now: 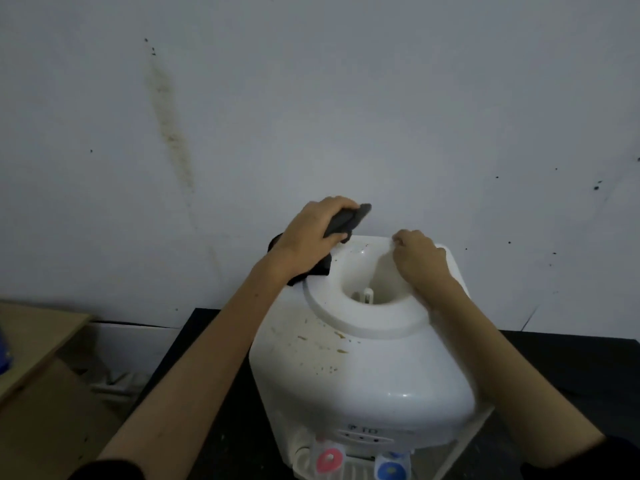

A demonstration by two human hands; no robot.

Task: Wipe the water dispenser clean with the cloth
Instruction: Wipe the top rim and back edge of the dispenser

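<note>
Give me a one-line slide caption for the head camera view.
Left hand grips a dark cloth at the back rim of a stained white water dispenser while the right hand steadies it.
</note>
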